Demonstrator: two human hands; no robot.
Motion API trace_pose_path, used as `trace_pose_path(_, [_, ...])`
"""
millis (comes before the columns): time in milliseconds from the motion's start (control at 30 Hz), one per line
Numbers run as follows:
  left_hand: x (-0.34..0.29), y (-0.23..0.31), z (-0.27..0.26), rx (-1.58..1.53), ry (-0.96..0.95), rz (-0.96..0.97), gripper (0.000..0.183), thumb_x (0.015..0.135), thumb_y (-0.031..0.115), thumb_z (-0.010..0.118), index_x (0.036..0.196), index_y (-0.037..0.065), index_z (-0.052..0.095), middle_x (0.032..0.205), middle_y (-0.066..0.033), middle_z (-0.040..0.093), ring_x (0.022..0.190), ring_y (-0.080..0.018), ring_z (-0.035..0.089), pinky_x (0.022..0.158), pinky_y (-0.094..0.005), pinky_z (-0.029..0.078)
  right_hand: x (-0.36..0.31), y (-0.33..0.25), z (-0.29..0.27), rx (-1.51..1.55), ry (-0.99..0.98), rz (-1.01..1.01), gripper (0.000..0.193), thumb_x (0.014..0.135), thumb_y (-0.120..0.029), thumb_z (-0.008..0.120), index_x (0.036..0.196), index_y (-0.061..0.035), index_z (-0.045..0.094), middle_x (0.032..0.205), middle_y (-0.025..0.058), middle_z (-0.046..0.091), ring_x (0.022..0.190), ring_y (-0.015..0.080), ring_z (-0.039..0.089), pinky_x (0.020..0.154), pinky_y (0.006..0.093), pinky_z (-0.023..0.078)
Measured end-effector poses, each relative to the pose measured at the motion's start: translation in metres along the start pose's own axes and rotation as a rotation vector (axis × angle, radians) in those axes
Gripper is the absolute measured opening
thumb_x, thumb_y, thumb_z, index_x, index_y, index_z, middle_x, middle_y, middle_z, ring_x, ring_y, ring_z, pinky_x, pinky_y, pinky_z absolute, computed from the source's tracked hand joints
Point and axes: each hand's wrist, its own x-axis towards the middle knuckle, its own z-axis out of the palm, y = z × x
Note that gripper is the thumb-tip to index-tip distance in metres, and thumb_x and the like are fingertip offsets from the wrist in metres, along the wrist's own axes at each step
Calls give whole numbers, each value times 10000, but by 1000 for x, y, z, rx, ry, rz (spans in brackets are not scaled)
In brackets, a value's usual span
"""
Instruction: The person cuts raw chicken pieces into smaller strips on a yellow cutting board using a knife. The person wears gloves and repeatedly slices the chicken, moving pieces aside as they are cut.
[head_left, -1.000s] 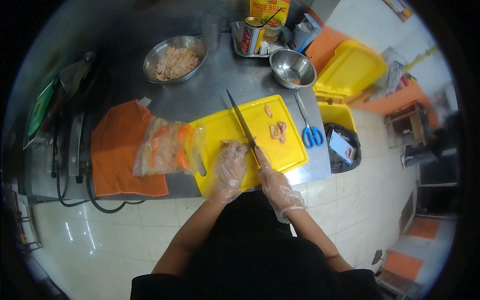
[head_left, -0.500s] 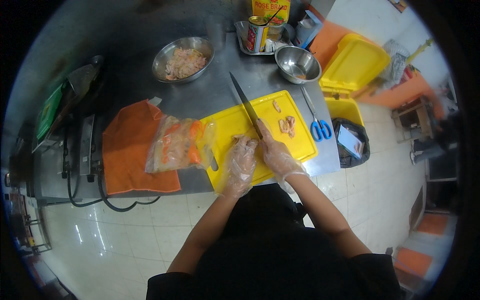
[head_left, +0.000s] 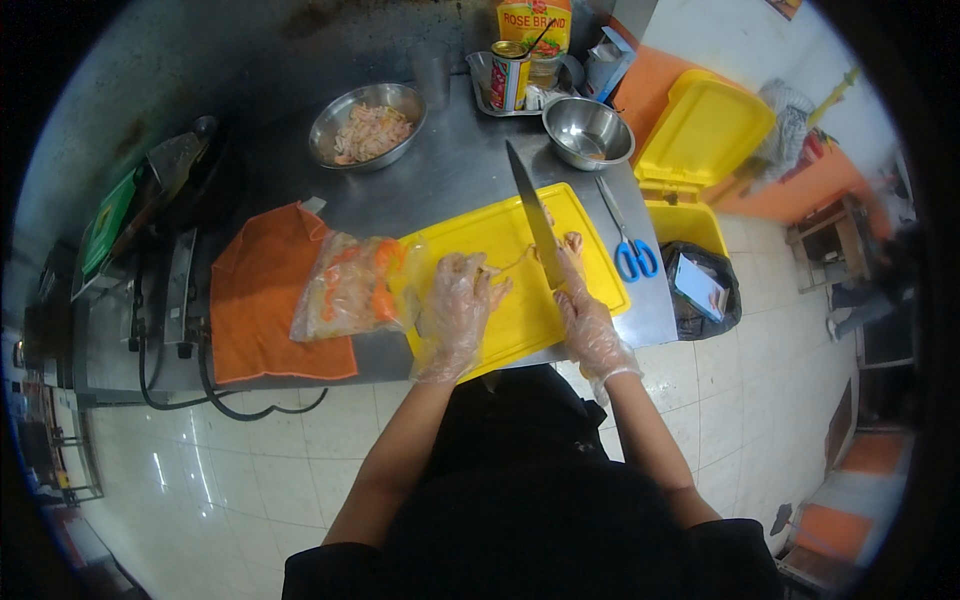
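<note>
My right hand (head_left: 588,325), in a clear plastic glove, grips a large kitchen knife (head_left: 533,208) with its blade pointing away from me over a yellow cutting board (head_left: 520,325). Small pieces of raw meat (head_left: 574,243) lie beside the blade, partly hidden by it. On the board's left half is my gloved left hand (head_left: 455,305), its fingers curled at the end of a thin pale strip of raw meat (head_left: 515,262) that stretches toward the knife. What lies under the left fingers is mostly hidden.
Left of the board, a plastic bag (head_left: 345,290) with orange and pale contents rests on an orange cloth (head_left: 250,300). Blue-handled scissors (head_left: 636,258) lie at the right. Beyond are a bowl of cut meat (head_left: 368,135) and a steel bowl (head_left: 588,133). A yellow bin (head_left: 690,225) stands beside the table.
The knife and my right hand have shifted right, toward the meat pieces. My left hand has moved slightly left, away from the blade, and a thin strip now shows between them.
</note>
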Motion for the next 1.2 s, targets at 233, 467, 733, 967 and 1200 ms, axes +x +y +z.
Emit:
trace_pose_path(233, [19,7,25,120,-347,-163,296,902,200,719,1157,56,675,1111,-160,688,1068,-351,638,926,-456,511,-18,0,16,-54,-134,-100,592,1071,-127,487,1642,-216,357,1317,332,638,1156,445,679,999,485,529])
trace_pose_path(467, [3,10,30,195,-249,-21,244,905,157,695,1139,96,658,1079,-118,678,1045,-325,622,932,-437,499,10,-26,20,-87,-131,-133,631,1071,-127,450,1667,-219,264,1287,342,646,1121,466,687,1014,503,507])
trace_pose_path(733, [-2,-9,39,-441,-161,-382,215,976,215,682,1124,63,642,1059,-103,668,1049,-292,630,902,-407,507,75,-20,26,-13,-199,-136,636,1089,-149,457,1674,-230,222,1176,353,685,1066,448,718,999,492,524])
trace_pose_path(967, [22,-32,-6,-613,36,-661,187,1083,223,577,1053,49,640,914,-92,617,864,-161,595,788,-348,469,36,0,14,34,-55,-226,587,1095,-192,485,1651,-224,303,1388,292,633,1153,411,700,1086,465,492])
trace_pose_path(1200, [35,-36,-21,-618,-8,-624,223,1057,209,595,1055,2,678,975,-161,676,953,-289,670,863,-390,504,-7,-8,-3,259,-258,284,600,1089,-210,508,1655,-268,316,1328,293,670,1049,403,733,953,448,574])
